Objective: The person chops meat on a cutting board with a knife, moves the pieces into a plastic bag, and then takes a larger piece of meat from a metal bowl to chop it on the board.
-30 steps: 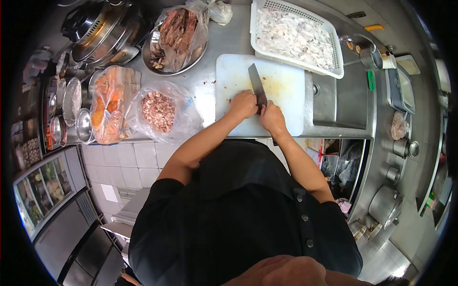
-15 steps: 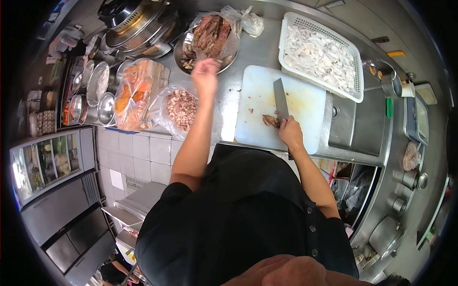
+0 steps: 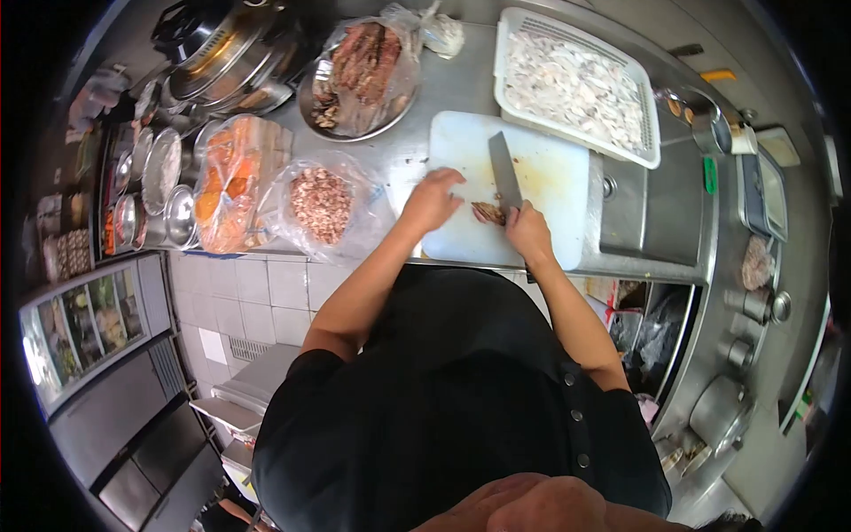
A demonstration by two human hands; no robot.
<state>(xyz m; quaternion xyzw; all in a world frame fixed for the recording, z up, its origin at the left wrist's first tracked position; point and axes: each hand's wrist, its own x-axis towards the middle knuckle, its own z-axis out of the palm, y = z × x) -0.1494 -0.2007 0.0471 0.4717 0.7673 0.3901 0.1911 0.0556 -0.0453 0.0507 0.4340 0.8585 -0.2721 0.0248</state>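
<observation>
My right hand (image 3: 529, 232) is wrapped round the handle of a kitchen knife (image 3: 504, 164), whose wide blade points away from me over the white cutting board (image 3: 556, 204). Just left of the blade lies a small pile of sliced brown meat (image 3: 487, 212). My left hand (image 3: 435, 199) hovers at the board's left side, fingers apart and stretched toward that pile, holding nothing. Farther back stands a metal bowl (image 3: 359, 136) with long strips of dark meat (image 3: 365, 58) in a clear plastic bag. Left of the board, chopped pinkish meat (image 3: 320, 205) fills another clear bag.
Behind the board sits a white basket (image 3: 651, 133) of pale sliced pieces, overlapping its back edge. A sink (image 3: 660, 217) lies to the right. A bag of orange chunks (image 3: 239, 182) and several metal bowls (image 3: 182, 217) stand left; a lidded cooker (image 3: 222, 58) is behind them.
My left hand has come from the metal bowl back to the cutting board's left side. My right hand keeps hold of the knife beside the sliced meat. The whole view has shifted slightly.
</observation>
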